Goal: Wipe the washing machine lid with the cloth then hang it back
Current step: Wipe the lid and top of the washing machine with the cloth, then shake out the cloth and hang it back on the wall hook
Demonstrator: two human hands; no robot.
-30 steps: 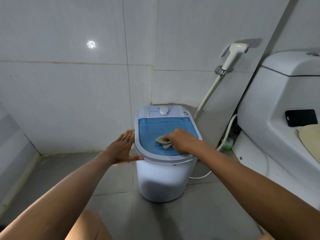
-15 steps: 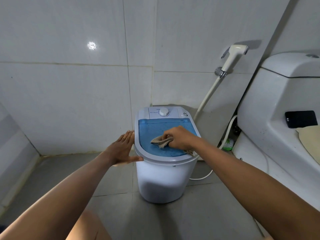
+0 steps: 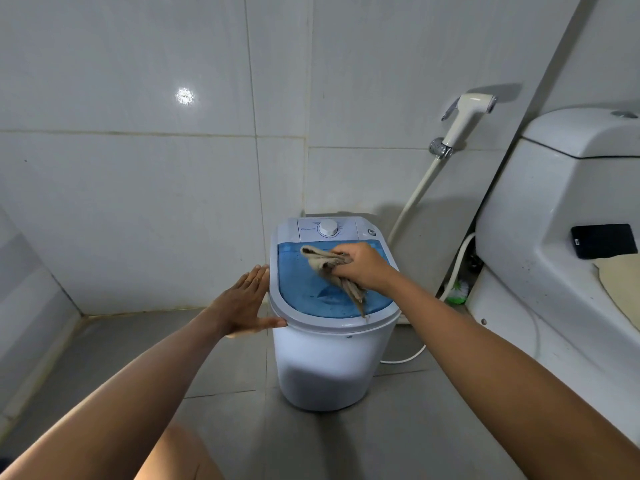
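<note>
lid (image 3: 311, 299) blue | cloth (image 3: 323, 263) beige | washing machine (image 3: 325, 368) white | phone (image 3: 604, 240) black

- We had the washing machine (image 3: 329, 358) on the floor against the back wall, the toilet (image 3: 561, 209) to its right
- Our left hand (image 3: 246, 303) lay against the machine's left rim
- Our right hand (image 3: 363, 268) gripped the cloth (image 3: 332, 271) over the lid (image 3: 311, 299)
- The sprayer (image 3: 467, 116) hung on the wall behind, between machine and toilet

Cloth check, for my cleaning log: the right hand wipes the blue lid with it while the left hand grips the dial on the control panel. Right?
Not quite. The head view shows the left hand flat against the washer's left rim, not on the dial. The right hand does hold the cloth on the blue lid.
</note>
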